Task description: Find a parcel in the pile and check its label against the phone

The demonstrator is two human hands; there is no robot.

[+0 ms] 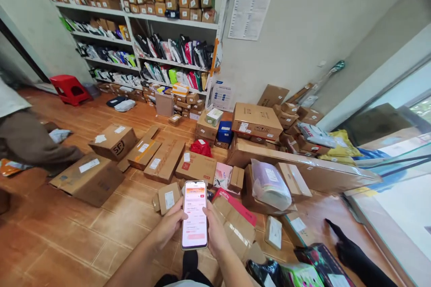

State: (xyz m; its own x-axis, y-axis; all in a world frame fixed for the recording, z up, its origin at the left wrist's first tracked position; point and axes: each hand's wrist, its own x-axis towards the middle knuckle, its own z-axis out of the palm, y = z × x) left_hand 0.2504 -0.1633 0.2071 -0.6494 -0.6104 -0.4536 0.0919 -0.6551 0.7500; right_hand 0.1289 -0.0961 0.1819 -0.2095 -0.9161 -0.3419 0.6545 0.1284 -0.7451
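A smartphone (194, 215) with a lit white and orange screen is held upright between both hands, low in the middle of the head view. My left hand (171, 224) is closed round its left edge, the thumb at the side of the screen. On the opposite edge my right hand (215, 226) grips it, its thumb near the glass. The small text cannot be read. Just beyond the phone sits a small carton (167, 198) with a white label. A taped brown carton (235, 226) lies right of my right hand.
Shelves (173, 20) packed with boxes and bagged parcels line the back wall. Several cartons (197, 168) cover the tiled floor ahead. A red stool (70, 89) stands at the left, near a person (30, 134) bending. At the lower right, a dark-sleeved arm (357, 255) reaches in.
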